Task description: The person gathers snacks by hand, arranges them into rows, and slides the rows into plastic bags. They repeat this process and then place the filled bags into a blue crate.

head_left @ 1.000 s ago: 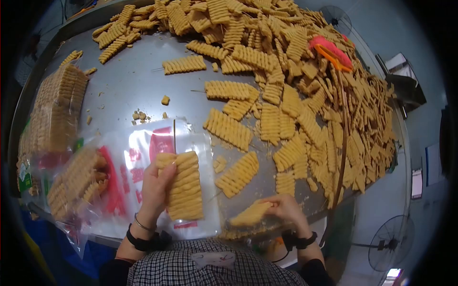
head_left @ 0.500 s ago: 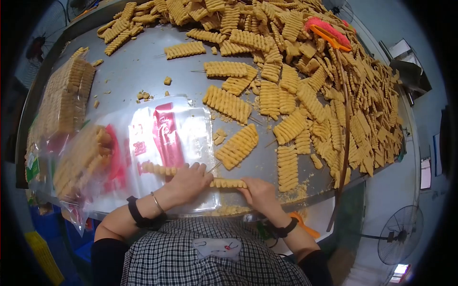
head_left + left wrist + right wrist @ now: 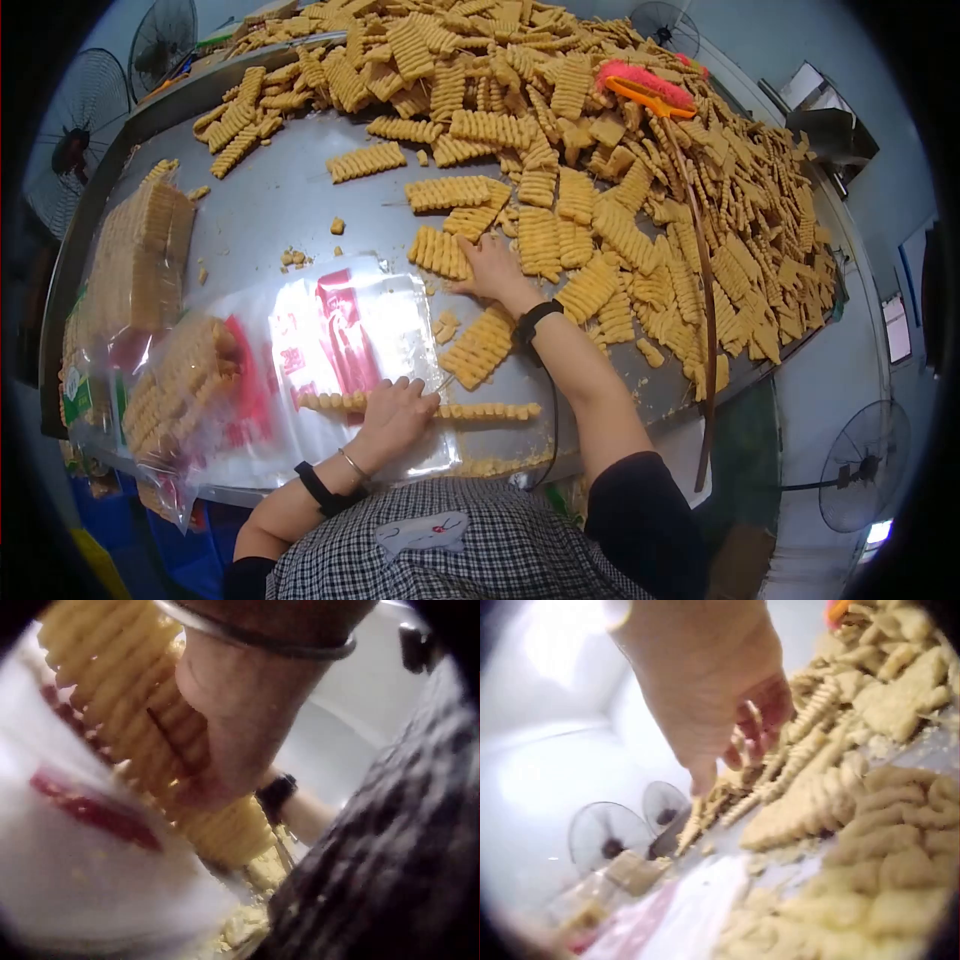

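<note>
Presently held slabs: ridged golden snack slabs [image 3: 490,411], edge-on at bottom centre of the head view, showing on both sides of the left hand [image 3: 395,418]; how many are gripped cannot be told.
Left hand: clamped on the held slabs, its thumb pressed to a broad face.
Right hand: at mid-frame, this hand [image 3: 495,268] has its thumb and fingers curled about the right end of a loose slab [image 3: 438,253]; how firmly cannot be told.
Clear printed bags: flat plastic [image 3: 405,292] with red print lies beneath and beyond the left hand, glaring with light.
Bagged slabs: a tall packed stack [image 3: 145,245] stands at left, with a smaller bagged group [image 3: 180,385] just beside it, lower left.
Loose heap: a great heap [image 3: 620,130] fills the upper centre and right; by judgement, far more is unbagged than bagged, so the work looks well short of finished.
Thin stick: the left wrist view alone shows a dark stick [image 3: 166,733] against the held slab's broad face, which the head view gives only as an edge.
Curled fingertips: the right wrist view shows the right hand's from below; the head view mostly shows its back.
</note>
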Action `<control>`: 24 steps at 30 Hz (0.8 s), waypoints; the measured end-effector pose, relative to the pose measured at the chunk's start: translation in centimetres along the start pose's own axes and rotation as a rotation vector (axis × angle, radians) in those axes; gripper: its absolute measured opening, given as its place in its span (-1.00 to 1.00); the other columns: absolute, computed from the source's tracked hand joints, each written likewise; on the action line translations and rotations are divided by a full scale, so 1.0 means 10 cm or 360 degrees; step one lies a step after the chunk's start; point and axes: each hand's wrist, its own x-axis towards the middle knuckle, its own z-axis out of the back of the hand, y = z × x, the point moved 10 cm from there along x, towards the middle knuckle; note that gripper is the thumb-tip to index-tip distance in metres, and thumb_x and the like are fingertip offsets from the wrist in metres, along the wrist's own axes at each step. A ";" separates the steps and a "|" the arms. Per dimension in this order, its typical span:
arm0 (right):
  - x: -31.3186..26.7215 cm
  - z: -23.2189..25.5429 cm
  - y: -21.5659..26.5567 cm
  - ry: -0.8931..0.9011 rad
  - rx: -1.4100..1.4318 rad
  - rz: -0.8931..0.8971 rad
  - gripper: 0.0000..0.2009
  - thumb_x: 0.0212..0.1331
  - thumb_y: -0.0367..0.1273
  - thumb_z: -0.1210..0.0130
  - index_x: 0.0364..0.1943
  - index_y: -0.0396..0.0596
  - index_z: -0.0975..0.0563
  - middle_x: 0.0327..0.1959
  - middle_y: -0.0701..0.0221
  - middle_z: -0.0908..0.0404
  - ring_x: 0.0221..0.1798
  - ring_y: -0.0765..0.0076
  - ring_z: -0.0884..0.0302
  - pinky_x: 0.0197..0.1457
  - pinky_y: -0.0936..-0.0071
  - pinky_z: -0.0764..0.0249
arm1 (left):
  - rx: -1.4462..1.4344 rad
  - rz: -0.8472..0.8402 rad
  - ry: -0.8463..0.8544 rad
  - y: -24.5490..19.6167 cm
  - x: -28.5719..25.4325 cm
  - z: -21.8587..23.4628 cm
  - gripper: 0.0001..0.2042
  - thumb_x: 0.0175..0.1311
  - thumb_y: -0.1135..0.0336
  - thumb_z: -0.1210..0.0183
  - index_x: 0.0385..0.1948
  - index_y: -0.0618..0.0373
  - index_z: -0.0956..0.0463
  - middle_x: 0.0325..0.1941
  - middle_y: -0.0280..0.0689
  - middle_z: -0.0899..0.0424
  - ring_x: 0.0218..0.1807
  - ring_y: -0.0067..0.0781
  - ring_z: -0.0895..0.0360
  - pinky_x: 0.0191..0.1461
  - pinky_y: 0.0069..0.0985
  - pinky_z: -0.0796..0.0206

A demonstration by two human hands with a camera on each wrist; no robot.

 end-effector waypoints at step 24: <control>-1.05 0.54 1.10 0.1994 0.1018 0.0103 -0.71 0.03 -0.10 -0.21 -0.35 0.00 -0.65 -0.38 0.28 -0.68 -0.27 0.10 -0.63 -0.20 0.28 -0.52 | 0.0081 -0.0075 0.0197 0.11 0.19 -0.15 -0.74 0.07 0.28 -0.13 -0.16 -0.04 -0.50 -0.37 -0.44 -0.57 -0.24 -0.40 -0.48 -0.21 -0.45 -0.28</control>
